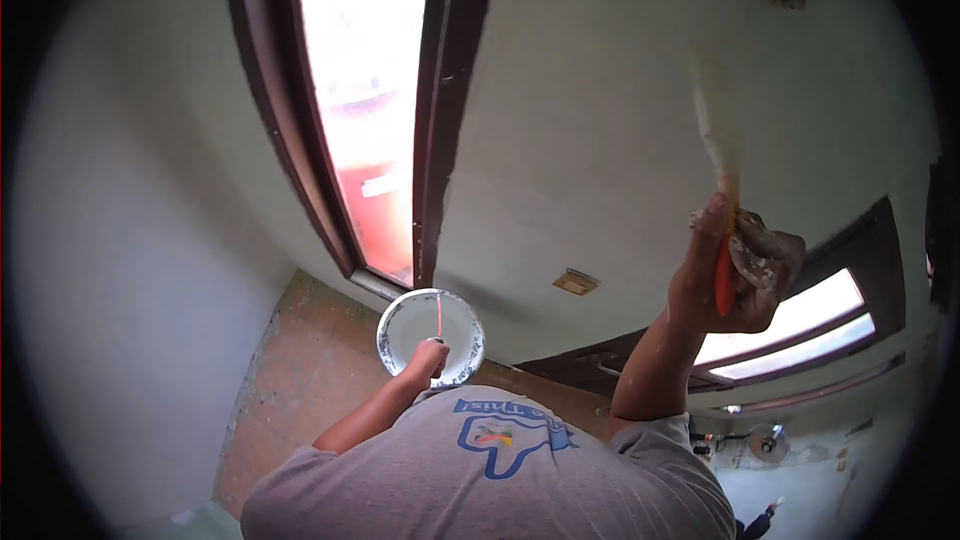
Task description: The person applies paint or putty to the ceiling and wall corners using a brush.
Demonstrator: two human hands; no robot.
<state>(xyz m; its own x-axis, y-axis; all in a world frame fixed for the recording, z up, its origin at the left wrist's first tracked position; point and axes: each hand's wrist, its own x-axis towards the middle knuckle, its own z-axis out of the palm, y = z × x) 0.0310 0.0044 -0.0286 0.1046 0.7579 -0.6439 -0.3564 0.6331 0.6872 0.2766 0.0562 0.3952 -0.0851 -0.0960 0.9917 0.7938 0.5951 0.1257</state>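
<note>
My right hand [738, 265], spotted with white paint, is raised at the right and wrapped round the orange handle of a paintbrush [722, 130]. The brush points up, its pale bristles blurred against the wall. Low in the centre, my left hand [430, 357] is closed at the near rim of a white bucket [389, 325]. A thin reddish strip, seemingly the bucket's handle, runs from that hand across the opening. Grey-white smears mark the bucket's rim.
A tall dark-framed window [432, 140] stands above the bucket. Pale walls [570, 70] surround it, with a small socket box [576, 282]. Another dark-framed window [888, 240] is at the right, near hanging wires and a round fixture [768, 443]. Brown floor [300, 360] lies at lower left.
</note>
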